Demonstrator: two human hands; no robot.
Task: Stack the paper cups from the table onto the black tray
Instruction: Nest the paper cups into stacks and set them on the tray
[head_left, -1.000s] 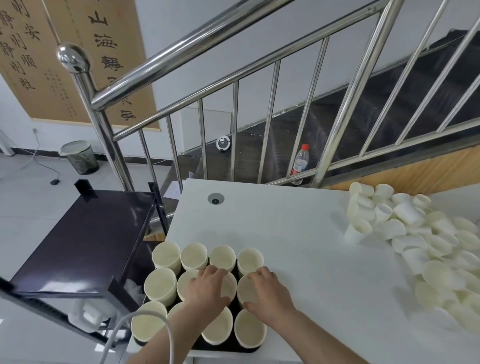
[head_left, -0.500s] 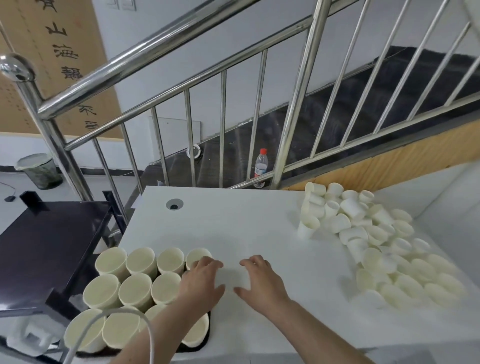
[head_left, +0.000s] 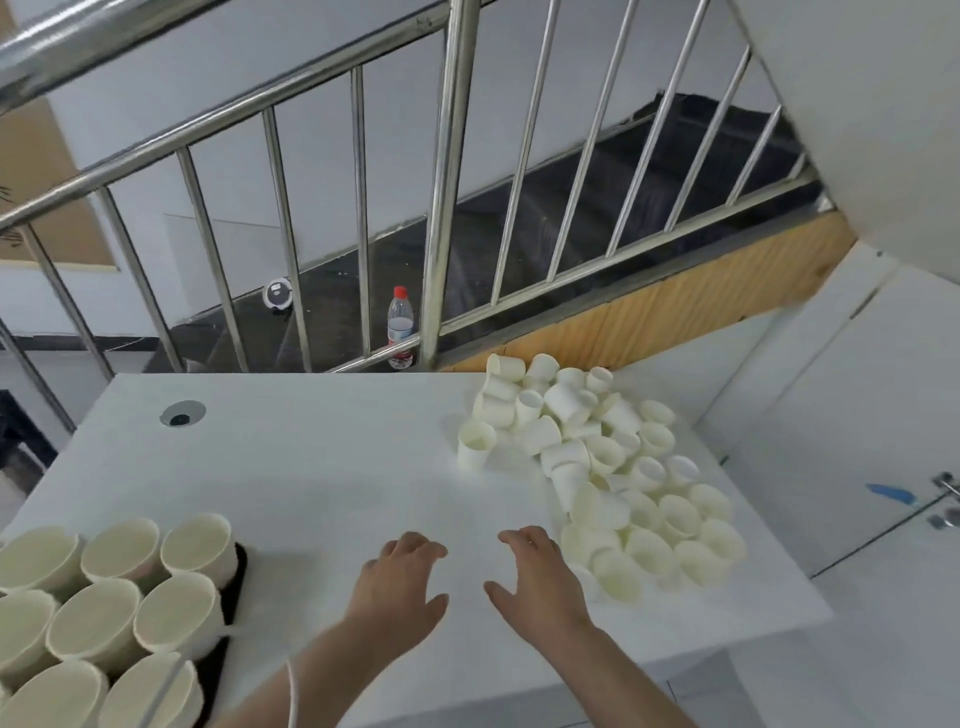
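Both hands hover over the white counter (head_left: 322, 467), palms down, and they hold nothing; the left hand (head_left: 397, 587) has its fingers relaxed and a little spread, and the right hand (head_left: 537, 577) is the same, with its fingertips near the edge of the loose pile of paper cups (head_left: 613, 467); whether the palms touch the counter I cannot tell; the two hands are apart from each other, with bare counter between them; the pile lies on the right part of the counter, many cups on their sides and some turned over, one cup (head_left: 475, 444) stands upright just beside the pile on its left side; the black tray (head_left: 231, 603) sits at the near left corner of the counter, only its right edge shows, and it is filled with upright stacks of cups (head_left: 104, 597) standing close together, mouths up; a round cable hole (head_left: 182, 414) is in the far left part of the counter; behind the counter stands a steel stair railing (head_left: 447, 182), and past its bars a plastic bottle with a red cap (head_left: 400, 325) stands on the dark stairs
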